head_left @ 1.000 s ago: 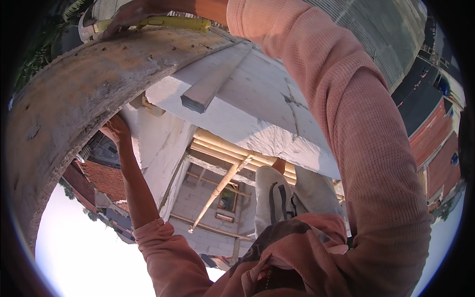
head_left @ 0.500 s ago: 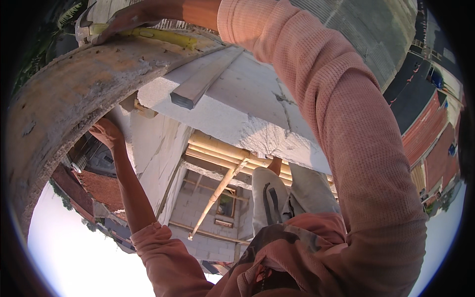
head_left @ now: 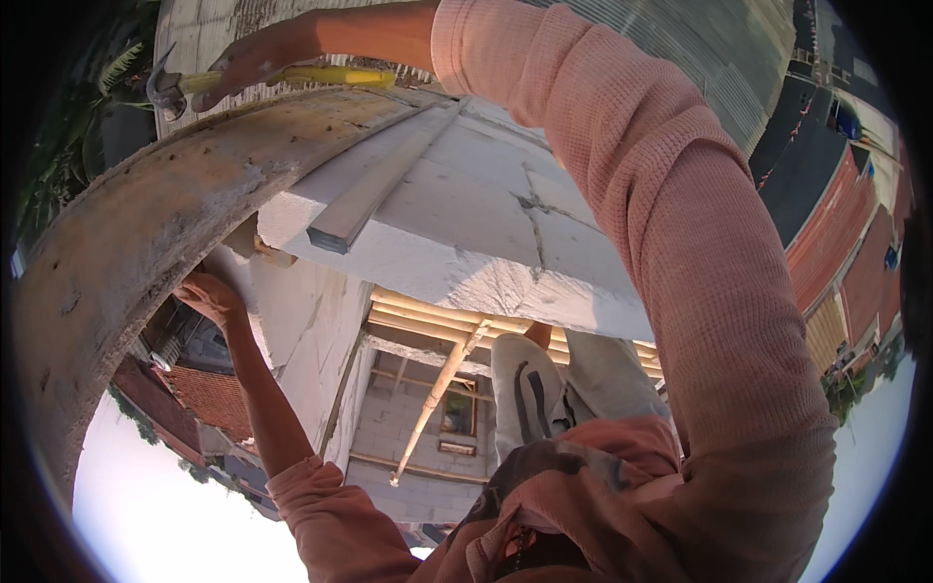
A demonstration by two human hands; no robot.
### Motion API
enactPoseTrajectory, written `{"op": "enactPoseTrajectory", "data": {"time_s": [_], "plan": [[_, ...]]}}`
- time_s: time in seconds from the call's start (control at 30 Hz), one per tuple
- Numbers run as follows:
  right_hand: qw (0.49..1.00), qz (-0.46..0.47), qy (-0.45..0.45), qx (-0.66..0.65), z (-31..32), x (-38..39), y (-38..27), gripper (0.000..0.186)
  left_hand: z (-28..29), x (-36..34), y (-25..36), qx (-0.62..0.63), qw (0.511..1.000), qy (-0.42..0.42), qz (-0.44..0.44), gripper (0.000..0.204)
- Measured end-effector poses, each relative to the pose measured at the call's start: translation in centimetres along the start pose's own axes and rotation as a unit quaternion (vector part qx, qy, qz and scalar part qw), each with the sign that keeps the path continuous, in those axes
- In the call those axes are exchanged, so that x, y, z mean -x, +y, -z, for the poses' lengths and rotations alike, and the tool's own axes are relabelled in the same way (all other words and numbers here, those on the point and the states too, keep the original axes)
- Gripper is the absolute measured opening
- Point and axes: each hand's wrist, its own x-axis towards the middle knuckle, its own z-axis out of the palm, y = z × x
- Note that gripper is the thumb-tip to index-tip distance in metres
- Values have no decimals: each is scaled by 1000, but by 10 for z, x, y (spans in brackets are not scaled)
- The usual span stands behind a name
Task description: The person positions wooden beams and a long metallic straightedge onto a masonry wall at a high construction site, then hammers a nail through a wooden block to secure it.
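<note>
My right hand [head_left: 260, 60] is closed round the yellow handle of a claw hammer [head_left: 335, 76], at the upper left beyond a long, cement-stained board [head_left: 175, 185]. The hammer's metal head points left, just off the board's far edge. My left hand [head_left: 209, 294] is at the near edge of the same board, lower down, with its fingers curled against it and the fingertips partly hidden. Beside the board, a squared timber strip [head_left: 374, 185] lies on top of a pale block wall [head_left: 476, 185].
Below the wall, bamboo poles [head_left: 442, 389] run across a deep opening to a grey block room. My legs in light trousers [head_left: 530, 389] are by the wall. A corrugated roof [head_left: 719, 68] is at the upper right, with tiled roofs [head_left: 204, 389] far below on the left.
The hammer, still in my right hand, has come away from the board's surface, leaving a gap. My left hand stays at the board's edge. The whole view has shifted slightly.
</note>
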Motion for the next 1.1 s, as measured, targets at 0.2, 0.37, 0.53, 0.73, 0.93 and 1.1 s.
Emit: {"op": "enactPoseTrajectory", "data": {"time_s": [0.2, 0.37, 0.53, 0.73, 0.93, 1.1], "plan": [[978, -196, 41, -53, 53, 127, -34, 72, -4, 0, -6, 5, 1000, 12, -12, 39], [901, -421, 104, 23, 86, 266, -74, 64, -8, 0, 13, 40, 998, 3, 52, 27], [842, -475, 229, -111, 62, 391, -135, 43, -13, -3, -18, 46, 999, -9, 11, 65], [760, -577, 285, -93, -29, 461, -198, 33, -3, -3, 15, 73, 989, -20, 129, 64], [839, -436, 306, 109, -120, 514, -195, 36, -5, -4, 35, 26, 996, -29, 77, 53], [853, -415, 231, 218, -130, 535, -185, 34, 2, -2, 70, 110, 989, -30, 94, 56]]}}
